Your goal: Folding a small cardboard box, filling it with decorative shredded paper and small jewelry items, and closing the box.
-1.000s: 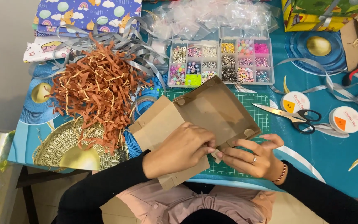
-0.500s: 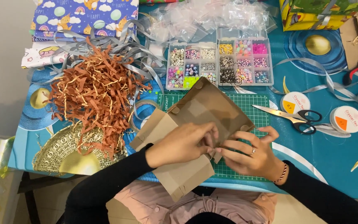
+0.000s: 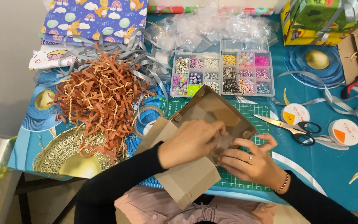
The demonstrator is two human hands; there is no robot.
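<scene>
Head view: left hand (image 3: 191, 143) and right hand (image 3: 251, 161) both grip brown box (image 3: 212, 114) over green mat (image 3: 258, 112); scissors (image 3: 291, 122) nearby on bench (image 3: 332, 166).

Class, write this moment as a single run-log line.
left hand: pressing inside brown cardboard box | right hand: gripping box's near edge | under box: green cutting mat | right of box: scissors

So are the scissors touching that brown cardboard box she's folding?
Apart. The head view shows bare green cutting mat between the scissors and the cardboard box.
</scene>
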